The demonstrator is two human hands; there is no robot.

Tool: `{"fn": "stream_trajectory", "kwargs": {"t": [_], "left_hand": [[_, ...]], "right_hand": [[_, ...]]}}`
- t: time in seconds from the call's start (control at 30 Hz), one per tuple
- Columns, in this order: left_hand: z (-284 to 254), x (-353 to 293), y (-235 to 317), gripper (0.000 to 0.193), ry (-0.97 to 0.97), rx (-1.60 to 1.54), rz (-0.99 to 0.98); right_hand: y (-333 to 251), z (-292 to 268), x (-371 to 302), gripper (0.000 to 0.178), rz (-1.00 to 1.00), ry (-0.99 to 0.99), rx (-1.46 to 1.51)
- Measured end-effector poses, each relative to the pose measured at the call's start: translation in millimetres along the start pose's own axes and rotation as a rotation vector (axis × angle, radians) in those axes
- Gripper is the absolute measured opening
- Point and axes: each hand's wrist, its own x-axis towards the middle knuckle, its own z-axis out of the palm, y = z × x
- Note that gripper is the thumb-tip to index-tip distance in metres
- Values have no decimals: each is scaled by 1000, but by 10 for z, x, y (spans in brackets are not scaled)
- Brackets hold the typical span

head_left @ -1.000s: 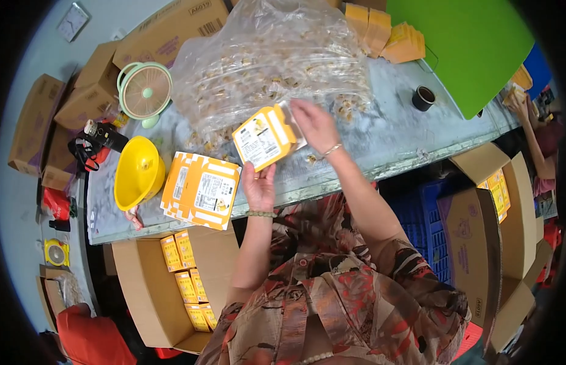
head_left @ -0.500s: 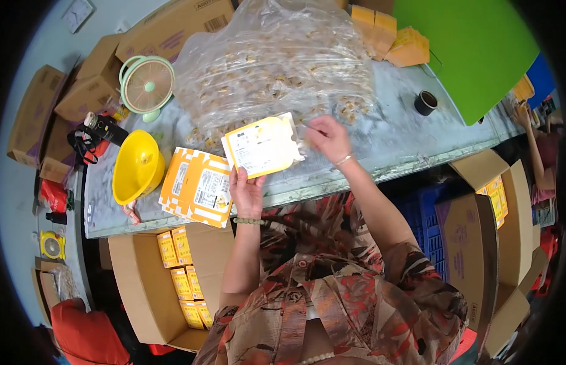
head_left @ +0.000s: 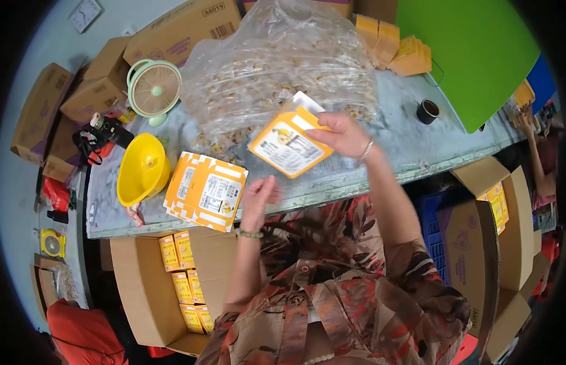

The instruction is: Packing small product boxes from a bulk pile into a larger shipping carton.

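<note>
In my right hand (head_left: 344,137) is a yellow-and-white folding carton (head_left: 290,145), pinched at its right side by thumb and fingers. The carton is tilted over the table, with a white flap at its upper edge. Below and left of it, apart from the carton, is my left hand (head_left: 260,199), with nothing in it and its fingers loosely bent and slightly blurred. Just left of that hand lies a stack of flat orange-and-white cartons (head_left: 206,190). Behind the held carton spreads a large clear plastic bag (head_left: 277,67) full of small wrapped pieces.
A yellow bowl (head_left: 143,170) and a pale green fan (head_left: 155,91) stand left. A dark cup (head_left: 427,111) sits right, by a green board (head_left: 471,55). Below the table edge, a cardboard box (head_left: 137,286) holds several yellow cartons; another open box (head_left: 478,243) stands right.
The carton has passed from my left hand to my right and turned to show another face. My left hand has let go and is lower and a little to the right.
</note>
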Motion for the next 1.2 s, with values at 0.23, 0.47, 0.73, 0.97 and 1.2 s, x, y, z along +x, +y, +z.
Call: {"fn": "stream_trajectory", "kwargs": {"t": [0.23,0.47,0.73,0.97,1.2], "left_hand": [[353,-111,512,63,-117,325,587],[326,-275,294,61,43,-10,471],[69,-369,128,31,43,125,188],[156,-380,319,33,67,326,513],[148,-437,391,34,-65,177,420]], "right_hand": [[-318,76,-20,12,-255,-181,-159],[221,781,-520,52,-97,261,315],[431,877,-606,24,207,31,520],[141,841,-552,32,-156,243,212],[84,751,-542,27,-158,77,101]]}}
